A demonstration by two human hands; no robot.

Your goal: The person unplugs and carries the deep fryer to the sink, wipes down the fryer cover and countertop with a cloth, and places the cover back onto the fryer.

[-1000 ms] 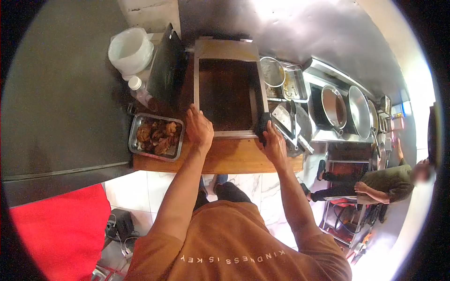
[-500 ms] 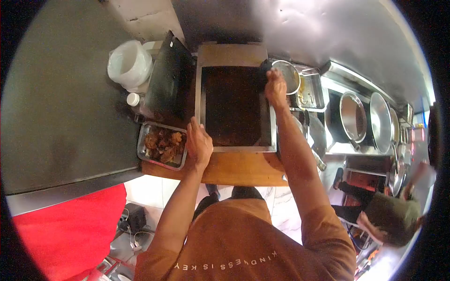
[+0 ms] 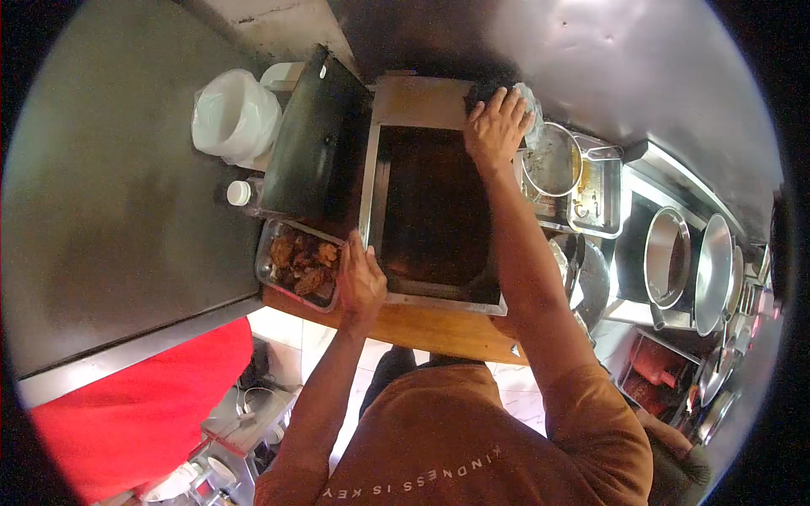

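My left hand (image 3: 363, 282) lies with straight fingers along the left front edge of a metal-framed appliance (image 3: 439, 305) with a dark, sunken middle. Just left of that hand is a metal tray (image 3: 263, 253) of browned, fried-looking meat pieces (image 3: 301, 261). At the appliance's back right corner, my right hand (image 3: 498, 131) is stretched out, fingers apart, over a dark bunched thing (image 3: 481, 94) whose kind I cannot make out. Pale crumpled plastic or cloth (image 3: 533, 105) shows beside those fingers. Whether the fingertips grip anything is hidden.
A round strainer (image 3: 553, 196) and an oily tray (image 3: 601, 211) are to the right, with steel pans (image 3: 666, 257) beyond. A black panel (image 3: 312, 143), white tub (image 3: 236, 118) and capped bottle (image 3: 240, 193) stand left. Red cloth (image 3: 143, 413) hangs lower left; another person (image 3: 675, 464) is lower right.
My right hand has moved back and its fingers have spread over the dark thing. My left hand stays at the appliance's left edge. The view has shifted, and the other person is now mostly hidden.
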